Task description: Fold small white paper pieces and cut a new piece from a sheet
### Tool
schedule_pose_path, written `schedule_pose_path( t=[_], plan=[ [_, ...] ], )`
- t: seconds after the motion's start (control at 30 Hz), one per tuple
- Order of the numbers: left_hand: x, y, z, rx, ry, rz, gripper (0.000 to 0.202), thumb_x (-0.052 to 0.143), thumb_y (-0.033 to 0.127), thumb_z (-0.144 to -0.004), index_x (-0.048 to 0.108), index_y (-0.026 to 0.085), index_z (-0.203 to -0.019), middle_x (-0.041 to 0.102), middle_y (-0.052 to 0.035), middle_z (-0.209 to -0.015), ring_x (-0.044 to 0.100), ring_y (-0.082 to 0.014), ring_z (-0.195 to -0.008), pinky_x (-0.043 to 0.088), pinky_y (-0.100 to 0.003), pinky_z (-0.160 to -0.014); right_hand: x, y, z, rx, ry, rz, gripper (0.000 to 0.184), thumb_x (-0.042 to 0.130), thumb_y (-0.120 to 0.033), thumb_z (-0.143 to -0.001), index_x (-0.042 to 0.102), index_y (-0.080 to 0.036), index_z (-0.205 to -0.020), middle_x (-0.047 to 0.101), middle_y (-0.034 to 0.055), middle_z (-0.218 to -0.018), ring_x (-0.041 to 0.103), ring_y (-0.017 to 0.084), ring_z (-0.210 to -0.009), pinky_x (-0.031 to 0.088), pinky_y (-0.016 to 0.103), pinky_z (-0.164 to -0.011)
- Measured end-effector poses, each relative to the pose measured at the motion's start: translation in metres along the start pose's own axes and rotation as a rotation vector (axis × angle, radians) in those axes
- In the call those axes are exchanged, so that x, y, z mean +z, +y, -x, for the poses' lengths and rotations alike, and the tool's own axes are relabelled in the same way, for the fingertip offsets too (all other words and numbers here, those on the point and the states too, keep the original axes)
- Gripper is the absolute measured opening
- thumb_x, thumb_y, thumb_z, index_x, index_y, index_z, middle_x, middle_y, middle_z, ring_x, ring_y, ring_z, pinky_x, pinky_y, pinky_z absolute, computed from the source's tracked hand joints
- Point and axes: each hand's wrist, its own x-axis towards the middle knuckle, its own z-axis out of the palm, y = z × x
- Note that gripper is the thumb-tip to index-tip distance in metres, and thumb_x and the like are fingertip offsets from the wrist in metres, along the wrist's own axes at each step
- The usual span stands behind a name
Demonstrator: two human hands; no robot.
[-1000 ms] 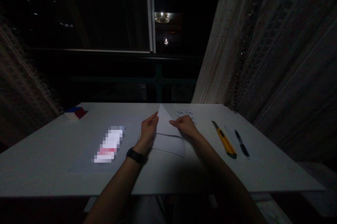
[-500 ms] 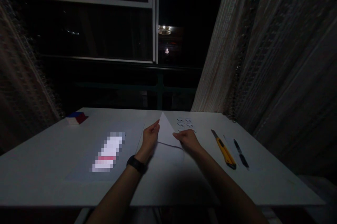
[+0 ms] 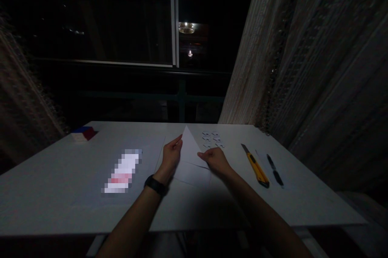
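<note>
A white sheet of paper (image 3: 189, 149), its top folded to a point, is held up over the middle of the table. My left hand (image 3: 172, 153) pinches its left edge and wears a dark wristband. My right hand (image 3: 214, 159) grips the right slanting edge between thumb and fingers. Below the raised part, more white paper (image 3: 192, 174) lies flat; I cannot tell whether it belongs to the same sheet. Just beyond my right hand are several small printed pictures (image 3: 207, 139) in rows.
On the white table (image 3: 45, 193), a lit phone with a blurred screen (image 3: 123, 172) lies left on pale paper. A blue, red and white cube (image 3: 83, 133) sits back left. A yellow box cutter (image 3: 256, 167) and a dark pen (image 3: 275, 170) lie right. Curtains (image 3: 242, 60) flank a window.
The view has shifted slightly, so everything sits a little higher and further left. The paper's lower edge hangs closer to the sheet below. Both hands keep their hold.
</note>
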Motion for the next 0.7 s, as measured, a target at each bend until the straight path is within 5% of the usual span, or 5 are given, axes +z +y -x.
schedule_pose_path(
  t=[0.7],
  plan=[
    [-0.0043,0.0052,-0.0024,0.03,0.042,-0.027,0.042,0.064,0.027,-0.068,0.062,0.013,-0.108,0.07,-0.0085,-0.087,0.063,-0.0171,-0.075,0.049,-0.029,-0.07,0.0013,0.0017,-0.0006,0.005,-0.099,-0.009,0.037,0.057,-0.046,-0.069,0.059,-0.013,-0.052,0.05,-0.0009,-0.047,0.043,0.009,-0.046,0.031,0.021,-0.047]
  ],
)
